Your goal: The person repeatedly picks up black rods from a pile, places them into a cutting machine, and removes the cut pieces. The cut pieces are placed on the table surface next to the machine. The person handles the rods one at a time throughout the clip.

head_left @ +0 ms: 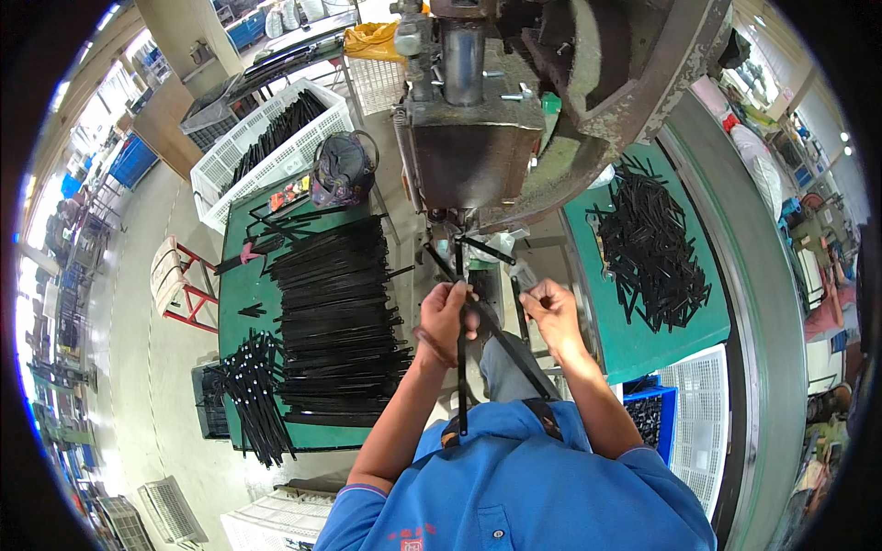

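My left hand [442, 318] grips crossed black bars below the head of a press [475, 162]. One long bar [462, 386] runs down towards my shirt, and a second bar [517, 361] slants down to the right. Another black bar [488, 249] reaches from the press tooling [448, 224] to the upper right. At its far end hangs a narrow black bar [518, 310], pinched between the thumb and fingers of my right hand [555, 317]. The joints between the bars are too small to make out.
Left, a green table [258, 303] bears rows of long black bars [337, 324] and a bag [342, 169]. Right, short black bars [654, 248] lie heaped on another green table [710, 330] beside a wrench [598, 241]. A white crate [310, 148] and a red-framed stool [196, 289] stand farther left.
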A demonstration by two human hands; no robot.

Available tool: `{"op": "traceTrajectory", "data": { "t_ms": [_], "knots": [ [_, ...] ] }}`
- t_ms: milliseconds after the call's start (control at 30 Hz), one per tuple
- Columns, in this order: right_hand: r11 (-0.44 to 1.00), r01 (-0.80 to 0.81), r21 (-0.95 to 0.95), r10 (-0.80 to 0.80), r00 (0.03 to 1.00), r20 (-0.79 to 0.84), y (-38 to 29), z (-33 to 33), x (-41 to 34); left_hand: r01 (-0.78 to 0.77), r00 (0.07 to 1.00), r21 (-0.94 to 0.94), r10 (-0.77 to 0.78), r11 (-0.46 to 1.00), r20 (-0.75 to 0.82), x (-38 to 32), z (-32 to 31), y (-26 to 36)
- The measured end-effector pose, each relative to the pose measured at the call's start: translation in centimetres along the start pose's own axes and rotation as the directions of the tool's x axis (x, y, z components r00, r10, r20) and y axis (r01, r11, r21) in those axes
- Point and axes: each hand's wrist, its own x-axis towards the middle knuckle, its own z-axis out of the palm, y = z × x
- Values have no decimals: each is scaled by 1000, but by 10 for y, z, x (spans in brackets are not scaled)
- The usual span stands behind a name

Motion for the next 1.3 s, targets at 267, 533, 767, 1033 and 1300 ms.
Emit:
{"op": "traceTrajectory", "data": {
  "t_ms": [267, 533, 767, 1033, 1300],
  "knots": [
    [977, 203, -62, -191, 969, 155, 23, 51, 79, -56, 972, -102, 30, 993, -235, -33, -55, -6],
    [968, 0, -252, 44, 985, 169, 45, 60, 88, -168, 931, -115, 119, 979, -345, -57, -81, -30],
    [754, 336, -564, -208, 937, 281, 18, 46, 87, -174, 917, -140, 108, 975, -385, -73, -77, -37],
    [869, -356, 345, 252, 916, 311, 35, 66, 107, -199, 929, -142, 140, 970, -343, -79, -71, -34],
    [976, 183, -120, -128, 922, 365, 46, 77, 116, -123, 955, -156, 74, 980, -285, -75, -75, -39]
  ]
}}
